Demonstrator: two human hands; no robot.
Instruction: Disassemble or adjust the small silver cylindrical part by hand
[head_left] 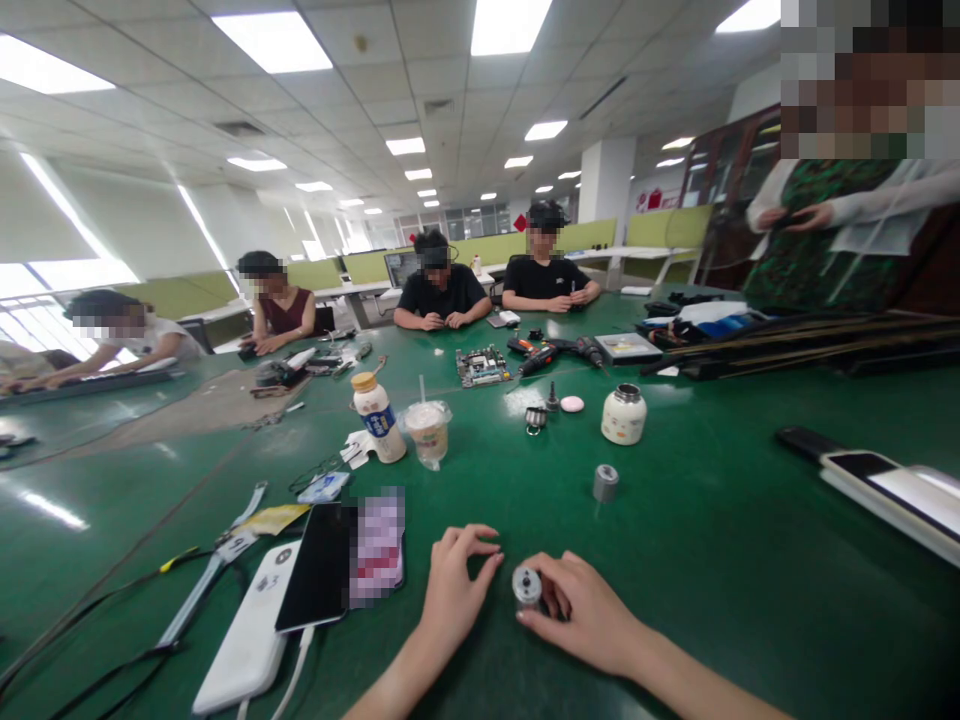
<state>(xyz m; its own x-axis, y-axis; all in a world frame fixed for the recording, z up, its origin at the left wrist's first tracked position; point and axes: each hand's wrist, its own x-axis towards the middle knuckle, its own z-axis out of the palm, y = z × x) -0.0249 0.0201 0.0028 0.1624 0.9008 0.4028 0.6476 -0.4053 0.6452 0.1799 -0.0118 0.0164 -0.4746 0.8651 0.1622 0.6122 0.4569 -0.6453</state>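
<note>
Close to the table's near edge, my right hand (581,612) has its thumb and fingers around a small silver metal cylinder (527,583), which looks like a small motor. The cylinder stands upright, with a dark spot at the centre of its top. To its left, my left hand (456,580) is held with thumb and fingers apart and nothing between them. A similar silver cylinder (606,484) stands farther out on the green table (675,540). Behind that sits a cream jar-like flask (624,415) with an uncovered metal mouth.
Left of my hands lie a black-screened phone (319,565), a white power bank (247,630) and cables. A bottle (379,420) and a drink cup (429,432) stand ahead. Farther off are a circuit board (482,367) and power drills (555,352). Several people are around the table.
</note>
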